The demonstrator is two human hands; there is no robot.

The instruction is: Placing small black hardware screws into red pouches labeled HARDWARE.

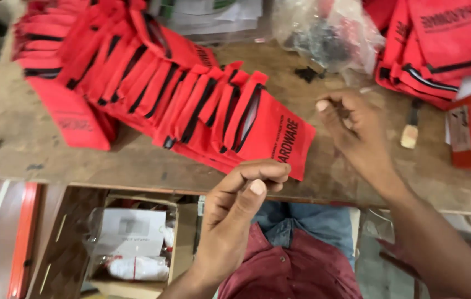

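A long overlapping row of red fabric pouches (202,105) with black zippers lies across the wooden table (136,160). My left hand (241,210) hovers at the table's front edge, just below the nearest pouch (277,138), with thumb and fingers pinched together and nothing visible between them. My right hand (354,130) is raised over the table to the right of that pouch, fingers curled inward. Something dark shows inside the curl, but I cannot tell if it is an object or shadow. A small black part (307,73) lies on the table behind it.
A clear plastic bag (326,33) of small black parts sits at the back. A second pile of red pouches (434,50) is at the back right, with a small brush (409,133) and a red booklet (465,133) nearby. A cardboard box (136,238) stands under the table.
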